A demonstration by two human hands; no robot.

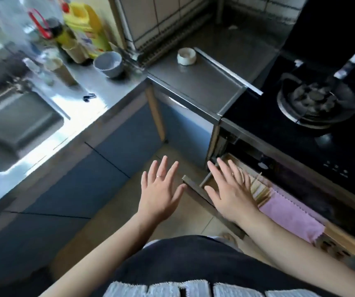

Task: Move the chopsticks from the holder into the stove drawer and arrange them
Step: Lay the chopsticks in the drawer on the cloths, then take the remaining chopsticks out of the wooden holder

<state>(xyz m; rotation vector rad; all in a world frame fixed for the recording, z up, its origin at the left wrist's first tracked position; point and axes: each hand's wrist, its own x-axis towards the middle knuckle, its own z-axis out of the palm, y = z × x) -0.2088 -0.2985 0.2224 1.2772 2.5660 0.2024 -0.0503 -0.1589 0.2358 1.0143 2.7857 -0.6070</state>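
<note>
The stove drawer (195,190) stands pulled out below the black stove. Pale wooden chopsticks (260,189) lie inside it, next to a pink cloth (290,217). My right hand (230,189) hovers flat over the drawer's left end, fingers straight and spread, holding nothing. My left hand (161,189) hangs over the floor just left of the drawer front, fingers spread, a ring on one finger, empty. A chopstick holder cannot be picked out in the blurred clutter.
A steel counter (112,93) with a sink (15,129) runs along the left, carrying bottles, cups and a grey bowl (108,63). A small white dish (186,56) sits on the corner shelf. A dark pan (313,101) sits on the stove burner.
</note>
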